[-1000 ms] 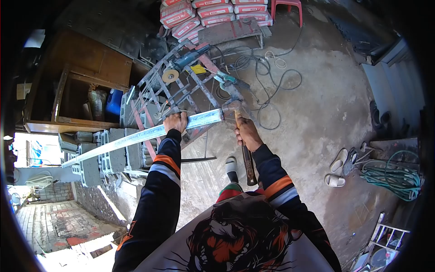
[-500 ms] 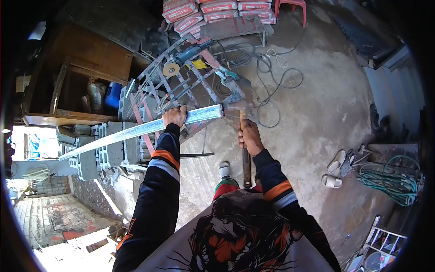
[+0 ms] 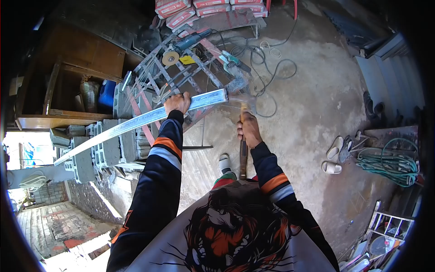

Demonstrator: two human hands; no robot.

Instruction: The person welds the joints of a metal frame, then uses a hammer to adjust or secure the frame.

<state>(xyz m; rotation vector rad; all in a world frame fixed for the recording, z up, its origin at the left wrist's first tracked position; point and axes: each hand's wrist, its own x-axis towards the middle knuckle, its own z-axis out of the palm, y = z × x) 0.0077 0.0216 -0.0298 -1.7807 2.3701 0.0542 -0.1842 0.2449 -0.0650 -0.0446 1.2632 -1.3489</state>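
Observation:
A long silvery metal bar [image 3: 122, 130] slants from the lower left up to the middle of the view. My left hand [image 3: 177, 103] is wrapped over it near its right end, above a welded metal frame [image 3: 192, 81]. In my right hand [image 3: 249, 128] is a hammer [image 3: 243, 158], gripped around the upper part of its handle. Its head, smeared by motion, is right beside the bar's end. An angle grinder [image 3: 186, 43] lies on the frame beyond my left hand, and a teal power tool [image 3: 233, 60] rests at the frame's right side.
Grey hollow blocks [image 3: 107, 143] are stacked under the bar at left, beside a wooden cabinet [image 3: 86, 47]. Cables [image 3: 258, 56] curl over the concrete floor [image 3: 312, 90]. Stacked bags [image 3: 213, 10] stand at the back. Slippers [image 3: 332, 167] and a coiled green hose [image 3: 389, 167] lie at right.
The bar and my left hand have shifted a little right and away from me over the frame. The hammer head has moved along with the bar's end. The camera view has shifted slightly.

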